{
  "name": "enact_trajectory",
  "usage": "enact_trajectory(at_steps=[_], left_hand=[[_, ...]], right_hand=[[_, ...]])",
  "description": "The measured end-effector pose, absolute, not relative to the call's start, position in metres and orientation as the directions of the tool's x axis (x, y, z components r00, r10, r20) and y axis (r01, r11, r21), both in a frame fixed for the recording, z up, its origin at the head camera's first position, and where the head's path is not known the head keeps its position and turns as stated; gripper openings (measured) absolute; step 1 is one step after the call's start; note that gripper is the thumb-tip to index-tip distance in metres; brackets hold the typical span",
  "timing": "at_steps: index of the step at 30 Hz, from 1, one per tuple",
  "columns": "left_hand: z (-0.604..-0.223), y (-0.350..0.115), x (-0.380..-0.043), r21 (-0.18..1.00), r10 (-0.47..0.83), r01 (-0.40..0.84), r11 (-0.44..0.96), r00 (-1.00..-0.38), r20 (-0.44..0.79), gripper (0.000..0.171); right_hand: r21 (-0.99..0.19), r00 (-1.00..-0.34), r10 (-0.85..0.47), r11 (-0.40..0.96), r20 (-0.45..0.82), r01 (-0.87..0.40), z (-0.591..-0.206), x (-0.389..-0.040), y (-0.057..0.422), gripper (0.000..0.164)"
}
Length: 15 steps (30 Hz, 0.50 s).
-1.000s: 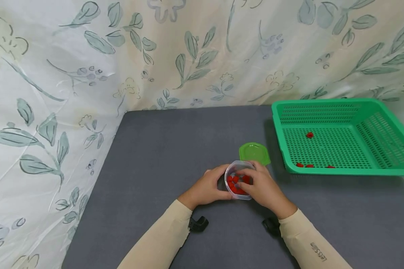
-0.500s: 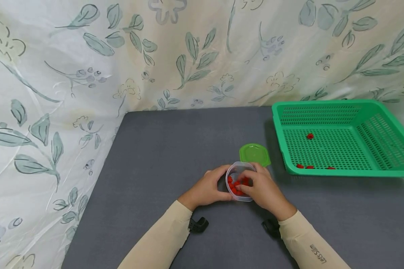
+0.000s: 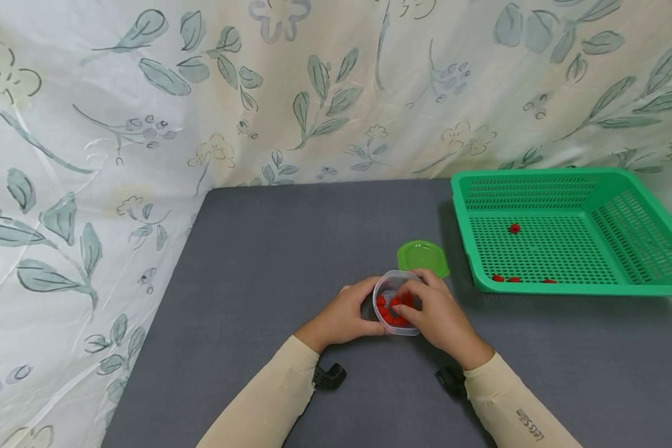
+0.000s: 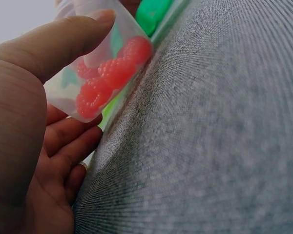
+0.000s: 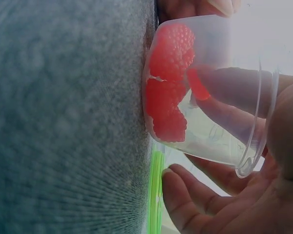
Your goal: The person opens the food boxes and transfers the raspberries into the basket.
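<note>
A clear plastic cup [image 3: 391, 284] with several red raspberries [image 4: 107, 73] in its bottom stands on the grey tabletop. My left hand [image 3: 347, 314] grips the cup from the left, thumb on the near side and fingers round the far side. My right hand [image 3: 439, 314] reaches in over the rim. In the right wrist view, its thumb and a finger pinch a single raspberry [image 5: 198, 84] inside the cup, just off the others. The remaining right fingers hang outside the cup wall. Behind the cup lies a green lid [image 3: 422, 256], flat and close to the right knuckles.
A green mesh basket [image 3: 549, 289] stands at the right, with a red raspberry [image 3: 514, 229] on its floor and several more along its near wall. A floral curtain [image 3: 325, 93] hangs behind the table and down its left side. Both wrists wear black mounts [image 3: 329, 376].
Inside the cup, my right thumb and fingertips have shifted slightly left, and the raspberries near them have moved a little. My left hand keeps its hold on the cup.
</note>
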<state>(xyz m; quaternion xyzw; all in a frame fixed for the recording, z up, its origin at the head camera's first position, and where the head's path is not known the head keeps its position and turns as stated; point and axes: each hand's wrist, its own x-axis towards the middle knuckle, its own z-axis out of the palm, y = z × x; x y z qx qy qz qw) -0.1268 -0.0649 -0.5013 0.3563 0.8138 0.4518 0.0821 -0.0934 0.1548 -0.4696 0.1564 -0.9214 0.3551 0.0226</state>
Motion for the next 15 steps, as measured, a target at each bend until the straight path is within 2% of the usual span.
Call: enact_trajectory(at_steps=[15], left_hand=[[-0.4992,-0.0655,-0.1251,0.772,0.643,0.502,0.390,-0.749,0.162,0.080]], right_hand=[[-0.651,-0.928,-0.254,0.663,0.271,-0.371,-0.4660,-0.0940,0.1555,0.022]])
